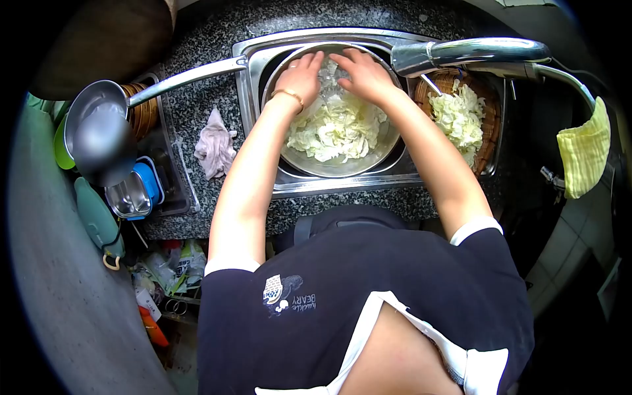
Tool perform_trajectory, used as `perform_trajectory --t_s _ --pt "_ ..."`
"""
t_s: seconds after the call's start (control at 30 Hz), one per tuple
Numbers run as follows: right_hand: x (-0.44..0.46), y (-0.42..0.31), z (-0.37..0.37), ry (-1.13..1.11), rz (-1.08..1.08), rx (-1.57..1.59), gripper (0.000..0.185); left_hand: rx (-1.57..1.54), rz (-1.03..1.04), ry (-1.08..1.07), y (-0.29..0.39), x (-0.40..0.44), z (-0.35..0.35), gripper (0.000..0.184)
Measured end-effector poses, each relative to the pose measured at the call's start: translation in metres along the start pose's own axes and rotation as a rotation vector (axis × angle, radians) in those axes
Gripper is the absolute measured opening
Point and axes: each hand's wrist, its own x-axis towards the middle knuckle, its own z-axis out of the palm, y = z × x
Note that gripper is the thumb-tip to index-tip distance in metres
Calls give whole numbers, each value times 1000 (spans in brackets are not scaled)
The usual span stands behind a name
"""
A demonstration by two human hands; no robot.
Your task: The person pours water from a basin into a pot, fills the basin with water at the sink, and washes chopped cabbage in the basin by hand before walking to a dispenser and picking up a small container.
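A large metal bowl (299,161) sits in the sink and holds torn pale cabbage leaves (336,131). Both my hands are inside its far half, where clear running water (331,76) falls between them. My left hand (304,80), with a bangle on the wrist, has its fingers stretched toward the far rim. My right hand (363,76) is opposite, thumb apart from the fingers, also stretched out. Neither hand shows anything gripped; the leaves lie mostly nearer my body than the fingers.
A faucet (474,52) reaches over the sink from the right. Beside the bowl, a wicker basket (490,128) holds more cabbage. On the left are a crumpled cloth (215,145), a long-handled pan (99,105) and a blue-edged container (131,194). A yellow cloth (584,150) hangs at right.
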Motion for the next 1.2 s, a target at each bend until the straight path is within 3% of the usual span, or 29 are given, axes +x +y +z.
perform_trajectory --t_s 0.03,0.13,0.17,0.23,0.27,0.3,0.43,0.53,0.6,0.7,0.83,0.9,1.03,1.1,1.2 --pt "4 -2 3 2 1 2 52 2 1 -2 6 4 0 58" --pt "15 -2 5 -624 233 -128 53 145 -64 -436 14 10 -3 61" --pt "11 -1 5 -625 232 -127 53 145 -65 -438 16 7 -3 61" --pt "-3 -4 -2 -734 308 -113 60 186 -122 -666 23 -4 -9 65" --pt "-8 -3 -3 -811 322 -63 68 144 -123 -726 21 -11 -7 81" --pt "-19 -2 -3 -818 326 -60 68 141 -121 -733 23 -23 -8 81" --pt "-52 -5 -10 -853 227 137 90 167 -144 -719 38 -66 -18 112" --pt "-77 -17 -11 -781 220 303 100 34 -255 -583 47 -92 -10 114" --pt "-96 -25 6 -601 229 309 93 -137 -357 -367 48 -111 11 110" --pt "-108 -48 17 -412 270 291 76 -305 -473 -276 52 -120 26 107" --pt "-110 -66 35 -272 262 247 60 -189 -395 -174 66 -123 36 91" --pt "-106 -61 48 -237 320 433 53 -216 -387 -174 66 -120 35 84" --pt "-107 -61 29 -43 249 484 45 -238 -423 -169 60 -120 38 78" --pt "-107 -62 13 156 75 443 44 -225 -413 -147 61 -125 37 79" --pt "-117 -48 6 25 52 423 43 -249 -420 -150 67 -130 31 84"
